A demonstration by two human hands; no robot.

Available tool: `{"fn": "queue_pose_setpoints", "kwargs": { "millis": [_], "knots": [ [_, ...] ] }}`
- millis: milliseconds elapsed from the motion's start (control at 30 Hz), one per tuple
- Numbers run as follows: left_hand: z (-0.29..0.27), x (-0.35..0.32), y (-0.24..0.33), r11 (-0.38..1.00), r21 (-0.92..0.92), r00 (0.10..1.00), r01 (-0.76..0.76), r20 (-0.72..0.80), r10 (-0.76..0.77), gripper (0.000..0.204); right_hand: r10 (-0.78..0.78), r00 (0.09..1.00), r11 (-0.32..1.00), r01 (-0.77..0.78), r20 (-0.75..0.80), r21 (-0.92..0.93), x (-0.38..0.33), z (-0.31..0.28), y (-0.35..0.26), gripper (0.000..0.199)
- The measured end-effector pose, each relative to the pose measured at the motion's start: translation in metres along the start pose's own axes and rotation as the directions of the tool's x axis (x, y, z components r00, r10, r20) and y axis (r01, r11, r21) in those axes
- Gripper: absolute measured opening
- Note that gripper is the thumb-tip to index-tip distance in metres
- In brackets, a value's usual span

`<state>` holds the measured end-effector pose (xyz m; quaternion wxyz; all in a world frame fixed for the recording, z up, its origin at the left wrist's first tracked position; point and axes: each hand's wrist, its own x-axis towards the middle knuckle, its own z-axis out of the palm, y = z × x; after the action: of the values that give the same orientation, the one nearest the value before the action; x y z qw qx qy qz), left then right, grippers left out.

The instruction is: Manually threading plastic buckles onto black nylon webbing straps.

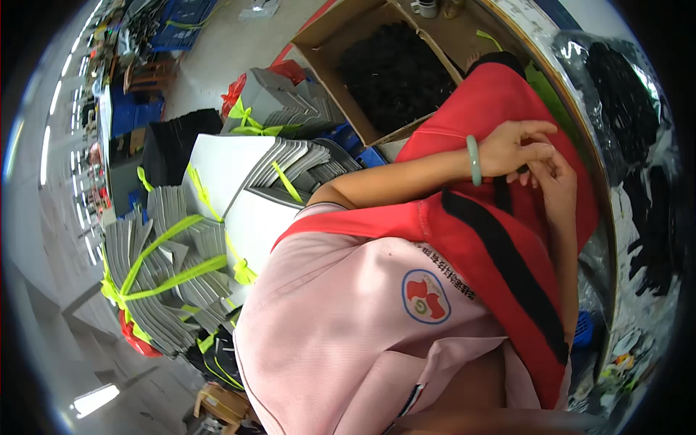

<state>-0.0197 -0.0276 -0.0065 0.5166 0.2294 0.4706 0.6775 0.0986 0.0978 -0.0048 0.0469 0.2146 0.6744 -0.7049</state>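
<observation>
While pinching a small dark piece (523,170), left hand (516,147) just above right hand (554,174), fingertips touching

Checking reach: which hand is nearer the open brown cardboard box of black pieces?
Left. The left hand, wearing a green bangle, lies over the red apron beside the box; the right hand sits beyond it.

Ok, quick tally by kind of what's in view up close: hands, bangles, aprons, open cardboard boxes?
Hands: 2, the left hand and the right hand
Green bangle: 1
Red apron: 1
Open cardboard box: 1
Total: 5
</observation>
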Motion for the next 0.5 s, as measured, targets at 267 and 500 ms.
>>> {"fn": "queue_pose_setpoints", "kwargs": {
  "millis": [267,500],
  "knots": [
    [-0.016,-0.006,-0.02,0.961,-0.181,0.975,0.211,-0.036,-0.221,0.04,0.006,0.958,1.0,0.002,-0.288,0.028,-0.009,-0.022,0.007,0.015],
    [-0.026,-0.007,-0.026,0.833,-0.275,0.864,0.481,0.312,-0.396,0.03,-0.499,0.864,0.785,0.417,-0.069,-0.458,-0.021,-0.014,-0.001,0.013]
  ]
}}
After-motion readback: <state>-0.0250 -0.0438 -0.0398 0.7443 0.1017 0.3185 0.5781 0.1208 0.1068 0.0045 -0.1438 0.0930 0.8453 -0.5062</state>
